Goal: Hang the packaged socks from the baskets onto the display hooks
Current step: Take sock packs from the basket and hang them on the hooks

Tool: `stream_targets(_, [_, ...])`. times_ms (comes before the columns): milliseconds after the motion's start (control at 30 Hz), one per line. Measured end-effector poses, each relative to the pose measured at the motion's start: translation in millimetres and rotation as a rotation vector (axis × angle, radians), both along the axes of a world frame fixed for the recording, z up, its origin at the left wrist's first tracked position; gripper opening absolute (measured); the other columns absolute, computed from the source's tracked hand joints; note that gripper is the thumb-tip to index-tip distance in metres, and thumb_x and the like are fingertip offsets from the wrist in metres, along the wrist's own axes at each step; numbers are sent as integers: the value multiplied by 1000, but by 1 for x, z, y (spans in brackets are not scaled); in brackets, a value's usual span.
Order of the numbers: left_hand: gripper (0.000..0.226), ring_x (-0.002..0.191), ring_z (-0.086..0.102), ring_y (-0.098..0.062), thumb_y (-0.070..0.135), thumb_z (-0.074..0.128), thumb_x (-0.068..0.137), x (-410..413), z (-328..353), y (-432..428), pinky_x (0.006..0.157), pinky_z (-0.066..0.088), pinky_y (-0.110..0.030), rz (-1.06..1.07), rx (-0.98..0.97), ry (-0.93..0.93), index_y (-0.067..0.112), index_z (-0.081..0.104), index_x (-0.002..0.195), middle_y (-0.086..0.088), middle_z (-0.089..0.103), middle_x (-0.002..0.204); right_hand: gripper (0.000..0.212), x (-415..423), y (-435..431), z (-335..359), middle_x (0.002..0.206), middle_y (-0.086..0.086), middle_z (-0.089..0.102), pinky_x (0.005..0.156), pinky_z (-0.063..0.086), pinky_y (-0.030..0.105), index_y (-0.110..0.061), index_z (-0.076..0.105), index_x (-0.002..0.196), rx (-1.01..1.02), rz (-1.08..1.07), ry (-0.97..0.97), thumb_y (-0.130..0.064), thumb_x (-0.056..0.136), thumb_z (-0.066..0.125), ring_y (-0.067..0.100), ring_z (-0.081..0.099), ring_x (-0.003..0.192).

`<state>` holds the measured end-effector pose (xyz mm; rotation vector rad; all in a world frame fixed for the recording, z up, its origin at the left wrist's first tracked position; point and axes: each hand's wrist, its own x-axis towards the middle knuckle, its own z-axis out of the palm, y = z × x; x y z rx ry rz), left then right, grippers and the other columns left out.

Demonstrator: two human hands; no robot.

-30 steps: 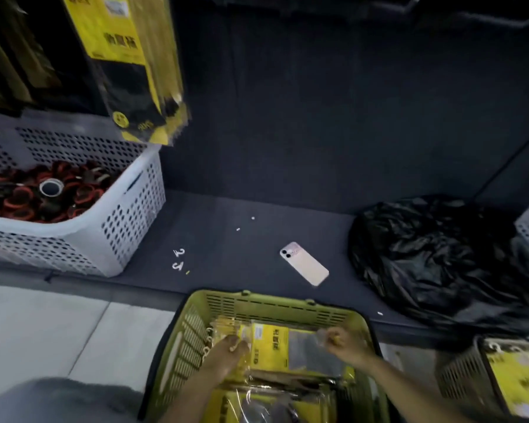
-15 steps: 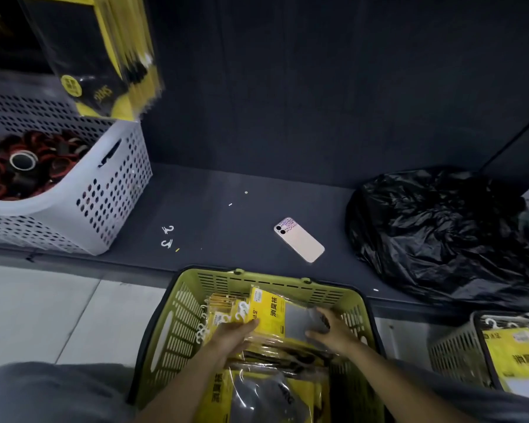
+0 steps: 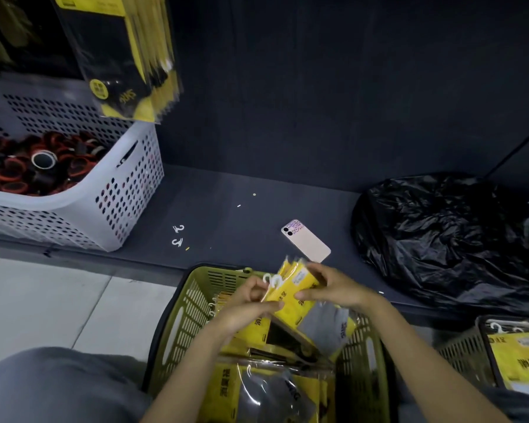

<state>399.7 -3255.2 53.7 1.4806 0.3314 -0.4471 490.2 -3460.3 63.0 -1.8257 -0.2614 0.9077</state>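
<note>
One head-worn camera looked forward and steeply down, close above the basket and the packs held over it, facing the shelf and wall.

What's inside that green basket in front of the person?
The green basket holds yellow-and-clear sock packs, piled flat. The left hand and right hand grip a bunch of packs over its far end. The lower layers and the basket's floor are covered by the top packs.

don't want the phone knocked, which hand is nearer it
Right. Both hold the sock packs: the right hand is just short of the phone, the left hand farther, to the lower left.
</note>
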Motion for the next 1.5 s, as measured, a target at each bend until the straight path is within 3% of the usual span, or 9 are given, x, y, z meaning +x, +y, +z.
stream_targets(100, [37,83,68,-8,19,77,75,6,28,13,68,51,-18,23,-48,-167,18,58,106,4,73,97,55,0,7,20,103,12,65,91,51,39,-14,58,110,141,-90,-128,-25,64,88,15,61,99])
stream_targets(300, [47,92,66,-4,22,81,69,8,22,21,75,50,-14,52,15,-291,17,62,112,5,72,99,51,-12,14,16,94,0,62,77,51,22,-8,53,113,97,-28,-223,-15,72,83,10,61,88])
stream_targets(400, [48,101,63,-4,25,81,74,-3,-6,22,82,45,-10,-135,219,-204,19,59,116,10,69,106,62,-24,13,-12,102,-6,60,83,47,20,-11,48,123,-70,34,-220,-13,72,83,8,58,95])
stream_targets(533, [55,111,60,-10,27,80,75,-7,-24,29,100,44,-27,-197,384,-93,17,56,124,4,65,118,70,-28,17,-17,115,-12,60,93,48,19,-26,45,129,-119,-31,-212,-28,70,84,4,57,108])
stream_targets(700, [43,106,65,-10,16,76,80,20,32,45,94,51,-29,-128,278,-245,12,60,119,-2,68,118,40,-14,36,37,104,-6,72,87,54,26,-27,63,106,181,-264,-311,-26,70,82,7,67,99])
stream_targets(933, [54,105,65,-5,37,69,74,65,180,77,79,52,-16,11,29,-529,29,53,124,11,68,116,47,15,107,171,98,2,72,70,57,27,-14,57,103,629,-612,-478,-29,63,78,13,69,88])
stream_targets(1167, [63,77,69,1,59,74,49,75,255,140,60,49,-10,343,110,-736,27,61,102,13,74,85,27,26,179,261,92,1,75,65,57,22,-14,67,94,763,-484,-506,-27,71,73,14,72,83])
stream_targets(1333, [44,84,68,5,66,56,71,63,278,185,63,49,-6,439,58,-795,31,71,95,17,74,92,25,30,220,286,99,6,74,72,60,28,-10,63,107,817,-415,-434,-22,86,65,20,72,89])
stream_targets(1500, [18,65,51,30,61,53,80,53,280,230,73,31,-15,657,196,-818,43,55,82,45,57,65,16,40,263,292,97,4,75,69,58,23,-12,65,106,761,-367,-398,-18,93,59,15,72,85])
